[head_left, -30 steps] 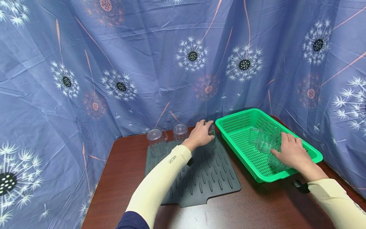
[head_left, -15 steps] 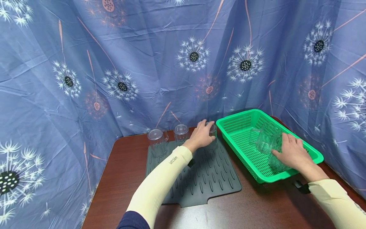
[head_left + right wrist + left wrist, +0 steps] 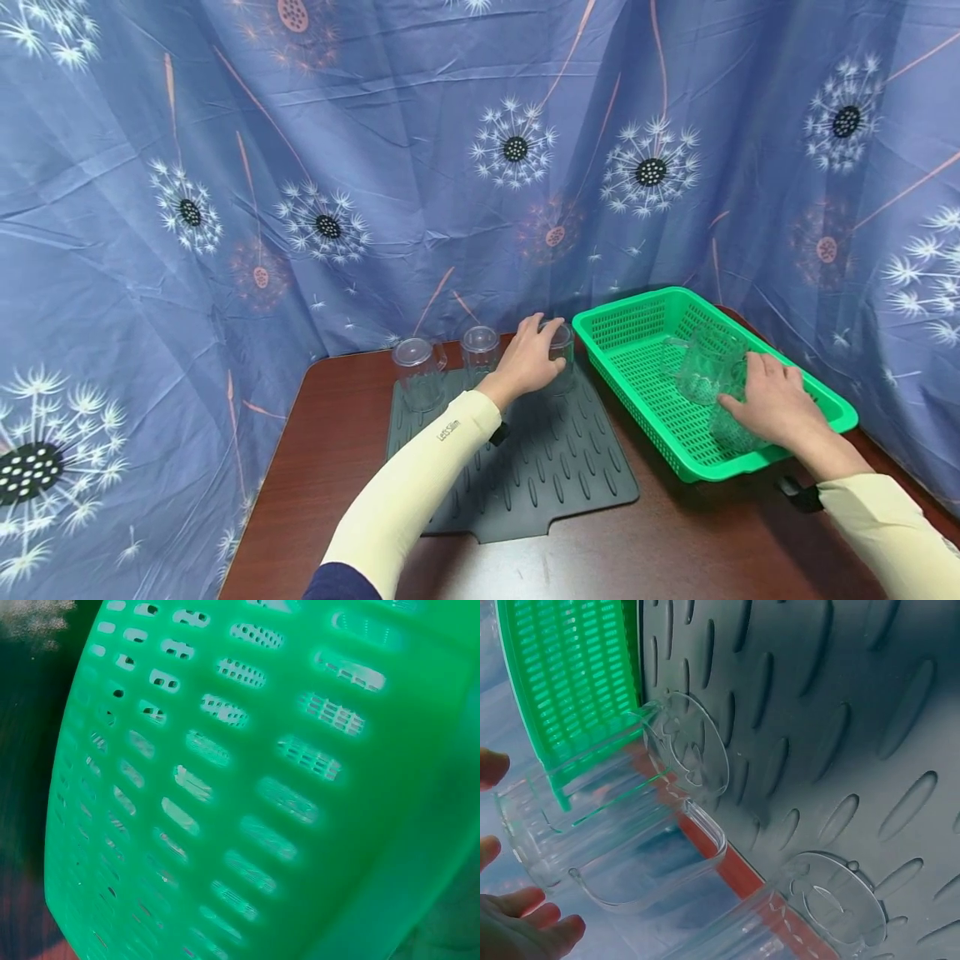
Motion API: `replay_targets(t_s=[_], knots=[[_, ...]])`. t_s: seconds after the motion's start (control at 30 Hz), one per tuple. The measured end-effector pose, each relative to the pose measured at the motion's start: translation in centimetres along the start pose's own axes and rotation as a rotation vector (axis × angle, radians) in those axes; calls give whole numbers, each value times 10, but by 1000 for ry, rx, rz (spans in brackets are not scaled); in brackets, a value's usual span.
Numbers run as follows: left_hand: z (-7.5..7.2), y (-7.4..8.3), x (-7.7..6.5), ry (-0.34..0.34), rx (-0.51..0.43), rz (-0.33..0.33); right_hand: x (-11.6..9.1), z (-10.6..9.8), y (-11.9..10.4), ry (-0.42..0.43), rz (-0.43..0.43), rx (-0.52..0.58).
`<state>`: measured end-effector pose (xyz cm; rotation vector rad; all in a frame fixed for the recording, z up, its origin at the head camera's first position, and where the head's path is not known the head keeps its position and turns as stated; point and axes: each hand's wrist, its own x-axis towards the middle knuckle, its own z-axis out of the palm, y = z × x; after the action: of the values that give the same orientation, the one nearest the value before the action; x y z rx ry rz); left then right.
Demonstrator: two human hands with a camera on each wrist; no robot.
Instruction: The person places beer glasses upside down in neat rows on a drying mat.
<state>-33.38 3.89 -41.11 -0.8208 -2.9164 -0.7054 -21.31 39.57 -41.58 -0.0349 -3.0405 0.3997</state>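
Observation:
My left hand (image 3: 525, 358) is at a clear glass mug (image 3: 561, 367) standing upside down on the dark ridged mat (image 3: 525, 467). In the left wrist view, its fingers (image 3: 525, 922) are spread about the mug's raised base, with a gap to the glass; the handle points toward the neighbouring mug. Two more upturned mugs, one at the left (image 3: 417, 379) and one in the middle (image 3: 480, 350), share the mat's back edge. My right hand (image 3: 783, 404) bends over a patterned glass mug (image 3: 731, 429) in the green basket (image 3: 622, 408), thumb on its left side. Beside it lies another patterned mug (image 3: 701, 371).
A brown wooden table (image 3: 322, 450) carries the mat and the basket, which stands just right of the mat. Behind the table hangs a blue dandelion-print curtain (image 3: 420, 208). In the right wrist view, the slotted basket wall (image 3: 247, 787) fills most of the picture and hides the right hand.
The whole head view has shifted slightly, so everything sits a little farther right. Both hands keep their places at the mugs.

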Motion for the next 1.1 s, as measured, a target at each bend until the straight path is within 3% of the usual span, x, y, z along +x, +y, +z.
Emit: replay_targets(t_s=[0.37, 0.67, 1.1], knots=[[-6, -2, -29, 76, -15, 62, -2, -3, -2, -28, 2, 12], [-7, -6, -54, 109, -92, 75, -1, -3, 2, -53, 22, 25], [-11, -6, -91, 106, -206, 60, -1, -2, 6, -32, -1, 43]])
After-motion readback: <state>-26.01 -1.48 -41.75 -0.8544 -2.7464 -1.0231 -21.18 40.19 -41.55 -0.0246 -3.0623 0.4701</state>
